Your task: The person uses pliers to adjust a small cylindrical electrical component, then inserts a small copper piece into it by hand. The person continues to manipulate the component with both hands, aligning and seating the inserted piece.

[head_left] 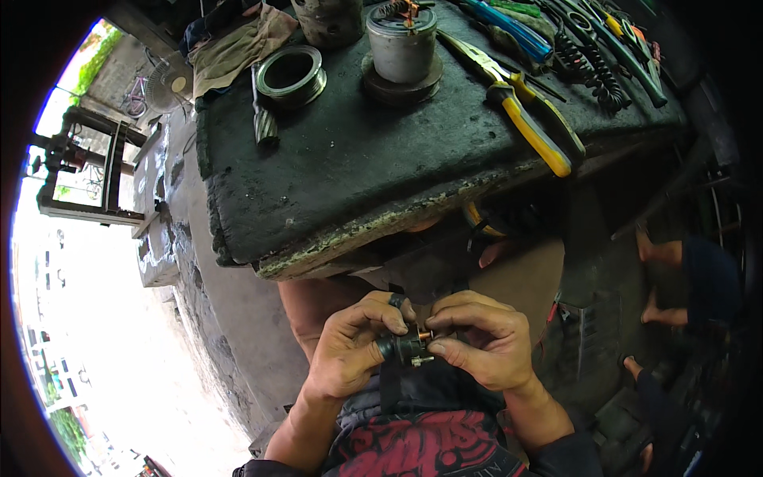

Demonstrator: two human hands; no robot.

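Above my lap, my left hand point(347, 350) is closed around a small round black part point(408, 348) with metal terminals; its exact kind is not clear. A copper-coloured stud point(424, 335) sticks out of the part toward the right. My right hand point(491, 346) pinches with thumb and forefinger at the end of this stud. Whatever small piece lies between those fingertips is mostly hidden. A metal terminal point(423, 361) shows on the lower side of the black part. Both hands are just in front of the dark workbench point(342, 171).
On the bench are pliers point(531, 119) with yellow-and-black handles, a metal ring point(291, 77), a fluted bit point(265, 123), a grey cylinder point(403, 54), a cloth point(242, 48) and a coiled cord point(594, 73). Another person's bare legs point(664, 254) show at the right.
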